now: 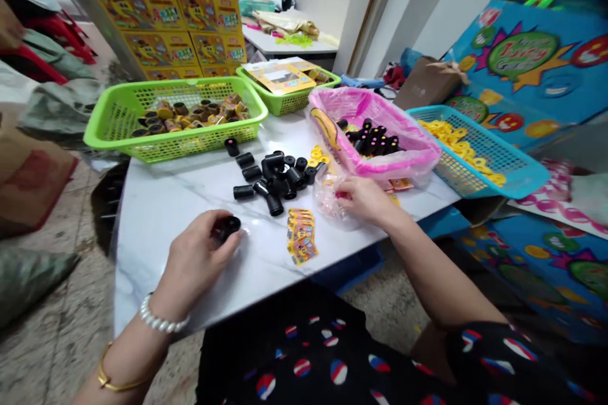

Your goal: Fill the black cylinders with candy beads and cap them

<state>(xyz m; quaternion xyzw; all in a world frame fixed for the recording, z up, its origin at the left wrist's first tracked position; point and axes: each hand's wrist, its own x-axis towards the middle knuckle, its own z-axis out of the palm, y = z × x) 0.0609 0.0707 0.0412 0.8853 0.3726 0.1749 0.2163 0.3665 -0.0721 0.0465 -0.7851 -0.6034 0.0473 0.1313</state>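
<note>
My left hand [197,253] is shut on a short black plastic cylinder [230,225] above the white marble table [152,247]. My right hand [363,198] grips a crumpled clear plastic bag [330,199] at the edge of a pink-lined basket [403,117]. Several loose black cylinders [275,180] lie in a heap between my hands. A small stack of yellow printed cards [301,236] sits just below that heap. More black pieces [373,138] lie inside the pink-lined basket.
A green basket [102,111] holds black and gold cylinders. A second green basket [285,101] holds yellow printed boxes. A blue basket [517,168] holds yellow pieces. Colourful cartons stand right, yellow cartons stack behind, and the table's near edge lies close to my body.
</note>
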